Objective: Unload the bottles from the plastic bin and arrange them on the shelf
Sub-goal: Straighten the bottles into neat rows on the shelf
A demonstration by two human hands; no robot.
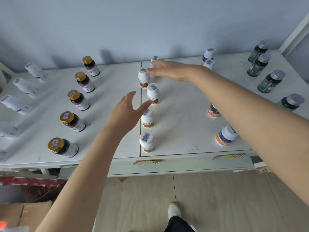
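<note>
A white shelf top [180, 114] carries bottles in rows running front to back. Down the middle stand several white bottles with brown labels [153, 93]. My right hand [168, 70] hovers open over the far end of that row, fingertips just beside the second-farthest bottle [143, 77] and in front of the farthest one [154, 59]. My left hand [124, 113] is open, fingers spread, with the thumb close to the third bottle's base. Neither hand holds anything. The plastic bin is not in view.
Gold-capped dark bottles [72, 121] line the left, white bottles [25, 87] the far left, orange-and-white bottles [226, 135] right of centre, green bottles with silver caps [270, 81] far right. Cardboard boxes [25, 213] sit on the floor at lower left, my shoe [174, 210] below.
</note>
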